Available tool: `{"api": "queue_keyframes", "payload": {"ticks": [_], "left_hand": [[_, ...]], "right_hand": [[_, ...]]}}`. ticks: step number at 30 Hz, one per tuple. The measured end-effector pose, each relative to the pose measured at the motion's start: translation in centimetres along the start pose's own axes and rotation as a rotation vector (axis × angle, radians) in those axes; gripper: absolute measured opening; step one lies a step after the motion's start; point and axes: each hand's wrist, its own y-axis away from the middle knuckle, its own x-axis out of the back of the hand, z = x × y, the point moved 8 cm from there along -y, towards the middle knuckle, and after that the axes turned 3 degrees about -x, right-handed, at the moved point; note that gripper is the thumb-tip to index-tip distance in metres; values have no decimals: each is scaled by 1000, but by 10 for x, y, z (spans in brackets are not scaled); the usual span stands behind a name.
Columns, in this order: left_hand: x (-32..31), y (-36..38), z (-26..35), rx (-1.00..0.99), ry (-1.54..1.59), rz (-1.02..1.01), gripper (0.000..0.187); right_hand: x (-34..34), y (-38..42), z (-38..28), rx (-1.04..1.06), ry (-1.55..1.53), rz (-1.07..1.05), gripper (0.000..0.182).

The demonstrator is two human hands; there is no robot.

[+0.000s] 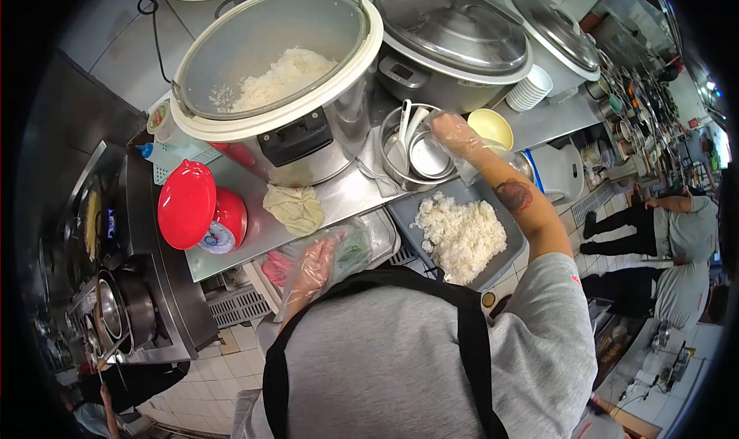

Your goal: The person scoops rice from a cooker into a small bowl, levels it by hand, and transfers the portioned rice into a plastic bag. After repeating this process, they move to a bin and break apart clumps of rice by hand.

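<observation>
Cooked white rice (460,235) is lying in a loose, clumpy mound on the flat grey tray (508,263), while more is sitting in the big open steel cooker (269,77). The right hand (454,135), in a thin clear plastic glove, is reaching, fingers loosely open, over the round steel bowl of ladles (412,158). The gloved left hand (314,266) is hanging open beside the tray.

You have a large open steel rice cooker (308,123) holding white rice at the back of the worktop (350,196). A round red plastic lid (186,204) leans just left of it, and a crumpled yellowish cloth (293,207) lies in front.
</observation>
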Motion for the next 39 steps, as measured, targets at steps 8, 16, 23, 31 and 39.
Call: {"api": "queue_keyframes", "payload": {"ticks": [8, 16, 23, 31, 39], "left_hand": [[-5, 11, -6, -39, -17, -42, 35], [11, 10, -6, 29, 2, 20, 42], [2, -17, 20, 4, 121, -91, 46], [-42, -118, 35, -128, 737, -56, 51], [-73, -257, 70, -67, 512, 59, 53]], "right_hand": [[25, 46, -49, -91, -41, 219, 15], [2, 43, -73, 118, -52, 179, 11], [12, 16, -34, 29, -214, 17, 22], [30, 20, 8, -305, -815, -268, 30], [56, 36, 14, -364, -948, -8, 30]]}}
